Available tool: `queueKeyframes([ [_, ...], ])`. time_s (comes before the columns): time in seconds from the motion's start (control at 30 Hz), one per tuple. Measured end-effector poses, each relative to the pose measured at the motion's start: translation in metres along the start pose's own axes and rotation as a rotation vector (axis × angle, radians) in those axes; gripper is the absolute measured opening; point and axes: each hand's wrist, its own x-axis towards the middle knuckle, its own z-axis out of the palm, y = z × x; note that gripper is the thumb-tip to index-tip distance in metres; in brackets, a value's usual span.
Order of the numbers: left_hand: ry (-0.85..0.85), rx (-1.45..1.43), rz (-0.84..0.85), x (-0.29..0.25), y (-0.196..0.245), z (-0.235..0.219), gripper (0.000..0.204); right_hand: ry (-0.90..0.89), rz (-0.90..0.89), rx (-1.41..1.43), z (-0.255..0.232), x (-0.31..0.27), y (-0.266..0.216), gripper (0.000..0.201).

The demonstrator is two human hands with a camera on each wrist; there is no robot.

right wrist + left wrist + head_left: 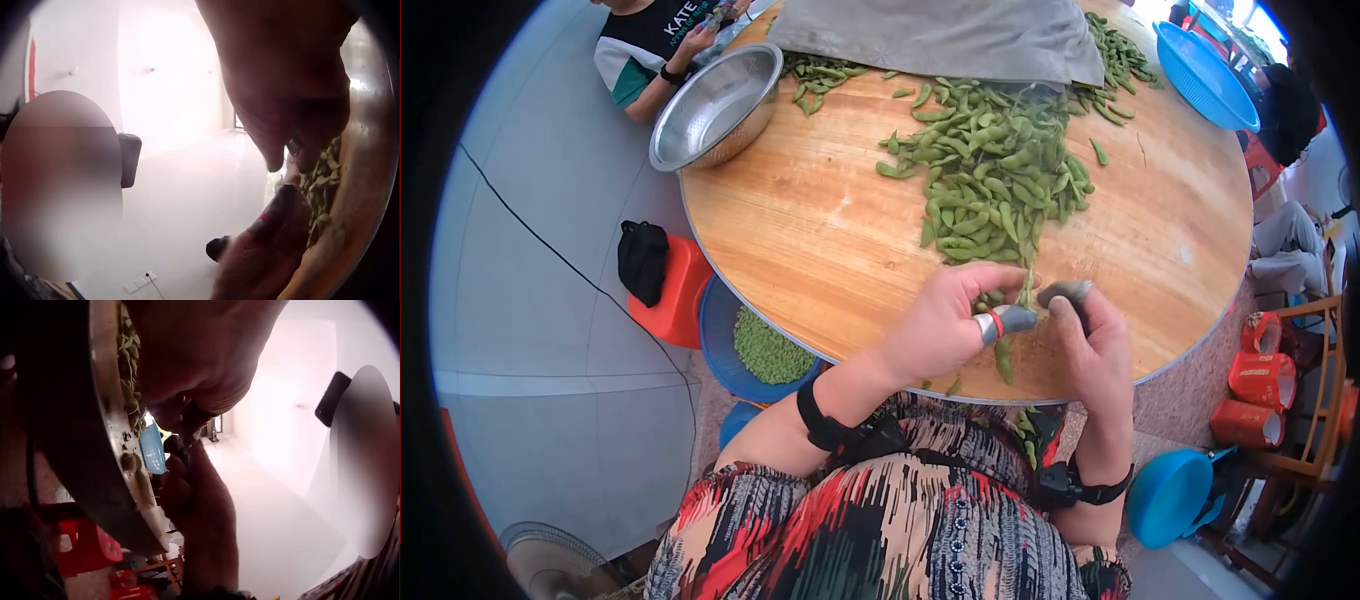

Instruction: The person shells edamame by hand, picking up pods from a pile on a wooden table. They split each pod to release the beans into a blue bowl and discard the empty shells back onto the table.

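Observation:
In the head view my left hand (940, 318) is at the table's near edge, a grey cover (1012, 319) with a red band on its thumb. Its thumb and forefinger pinch a green soybean pod (1027, 290). Just to the right, my right hand (1093, 340) has its fingers curled, a grey cover (1068, 291) on one finger, the thumb close against it; no pod shows between them. One loose pod (1004, 360) lies below the hands. Beyond them spreads a heap of soybean pods (1000, 180). Both wrist views show the hands dark, fingertips close together.
A grey cloth (940, 40) covers the far part of the round wooden table (800, 210). A steel basin (718, 105) stands at its left edge, a blue basket (1205, 75) at far right. Shelled beans (770, 345) fill a blue tub below left, beside a red stool (672, 295). Another person's arm (670, 85) is at upper left.

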Motion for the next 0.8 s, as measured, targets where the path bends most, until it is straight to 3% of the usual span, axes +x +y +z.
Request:
queueKeyframes([
  [0.03, 0.0, 0.0, 0.0, -0.001, 0.003, 0.002, 0.032, 0.0, 0.0, 0.0, 0.0, 0.001, -0.006, 0.012],
  [0.1, 0.048, 0.244, 0.098, -0.002, 0.008, 0.006, 0.03, -0.045, -0.023, -0.302, -0.001, 0.002, -0.024, 0.011],
  [0.23, -0.001, 0.253, 0.174, 0.001, -0.004, 0.0, 0.03, -0.048, -0.029, -0.115, 0.001, 0.001, -0.013, 0.01],
  [0.3, -0.151, -0.292, -0.009, 0.003, -0.004, -0.003, 0.035, -0.023, -0.031, -0.133, 0.003, -0.001, -0.011, 0.009],
  [0.37, -0.17, -0.328, -0.03, 0.004, -0.003, -0.002, 0.038, 0.005, -0.036, -0.151, 0.008, -0.001, -0.014, 0.009],
  [0.43, -0.194, -0.365, -0.048, 0.002, -0.004, 0.003, 0.041, 0.183, -0.168, -0.43, 0.018, -0.002, -0.022, 0.007],
  [0.47, -0.17, -0.515, -0.114, -0.001, -0.006, 0.006, 0.043, 0.253, -0.243, -0.476, 0.021, -0.002, -0.019, 0.008],
  [0.5, -0.144, -0.666, -0.18, -0.003, -0.008, 0.009, 0.045, 0.251, -0.247, -0.478, 0.022, -0.003, -0.02, 0.008],
  [0.63, -0.127, -0.851, -0.164, -0.01, -0.011, 0.014, 0.046, 0.279, -0.281, -0.609, 0.026, -0.007, -0.022, 0.008],
  [0.7, -0.234, -1.065, -0.133, -0.008, -0.015, 0.01, 0.043, 0.29, -0.299, -0.604, 0.028, -0.008, -0.022, 0.009],
  [0.73, -0.234, -1.065, -0.129, -0.008, -0.012, 0.013, 0.043, 0.278, -0.302, -0.597, 0.029, -0.008, -0.022, 0.009],
  [0.8, 0.007, -0.753, -0.165, -0.01, -0.003, 0.024, 0.04, 0.263, -0.308, -0.59, 0.032, -0.009, -0.019, 0.009],
])
